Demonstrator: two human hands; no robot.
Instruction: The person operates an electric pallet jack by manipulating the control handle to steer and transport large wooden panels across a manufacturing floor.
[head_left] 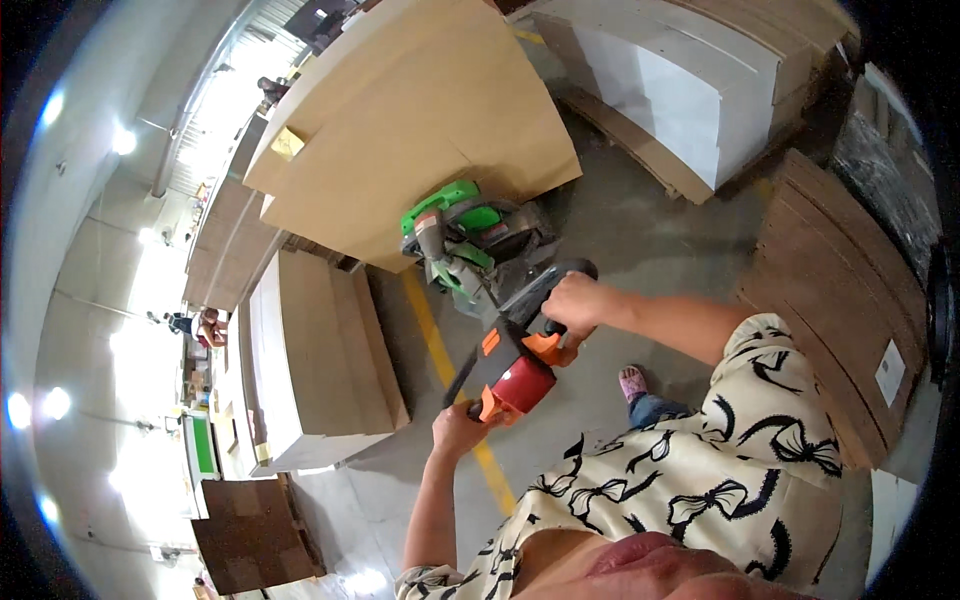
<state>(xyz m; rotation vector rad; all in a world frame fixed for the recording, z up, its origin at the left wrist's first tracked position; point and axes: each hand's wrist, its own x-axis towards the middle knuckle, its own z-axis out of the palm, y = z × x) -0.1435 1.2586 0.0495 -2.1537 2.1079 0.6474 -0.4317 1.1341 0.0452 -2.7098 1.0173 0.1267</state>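
Observation:
Both my hands grip the loop handle of a powered pallet truck. The handle head (pixel 515 375) is black with a red centre and orange levers. My left hand (pixel 457 430) closes on its lower end beside an orange lever. My right hand (pixel 577 302) closes on the upper end of the black loop. The truck's green and grey body (pixel 462 240) sits just beyond the handle, tucked under a tall stack of brown cardboard sheets (pixel 420 120). My foot in a pink shoe (pixel 632 381) stands on the concrete floor below the handle.
A yellow floor line (pixel 440 345) runs under the handle. More cardboard stacks stand at the left (pixel 320 350), at the right (pixel 850 300) and, white-sided on a pallet, at the top right (pixel 690 90). Another person (pixel 208 326) works far off at the left.

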